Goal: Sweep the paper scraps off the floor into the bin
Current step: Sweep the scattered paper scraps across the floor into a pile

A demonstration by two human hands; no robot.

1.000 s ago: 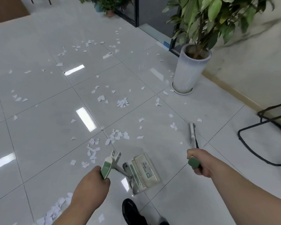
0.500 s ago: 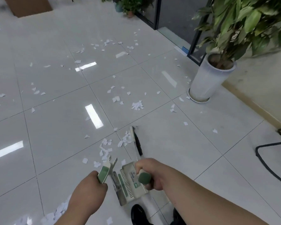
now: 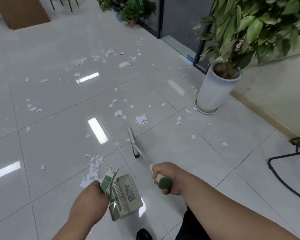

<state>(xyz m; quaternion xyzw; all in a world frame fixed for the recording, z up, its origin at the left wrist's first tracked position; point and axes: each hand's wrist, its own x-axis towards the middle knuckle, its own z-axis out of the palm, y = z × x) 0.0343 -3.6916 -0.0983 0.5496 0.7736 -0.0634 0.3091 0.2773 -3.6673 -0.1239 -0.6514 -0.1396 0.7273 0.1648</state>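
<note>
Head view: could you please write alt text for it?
A person's right hand grips a broom and the left hand holds a dustpan above a tiled floor strewn with white paper scraps. A potted plant stands at right.

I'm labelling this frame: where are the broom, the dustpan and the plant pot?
broom (image 3: 132, 140): head view, on its brush head.
dustpan (image 3: 128, 193): head view, on its ribbed top.
plant pot (image 3: 213, 90): head view, on its white side.

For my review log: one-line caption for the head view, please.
Left hand holds a dustpan, right hand a broom, paper scraps scattered over tiled floor.
</note>
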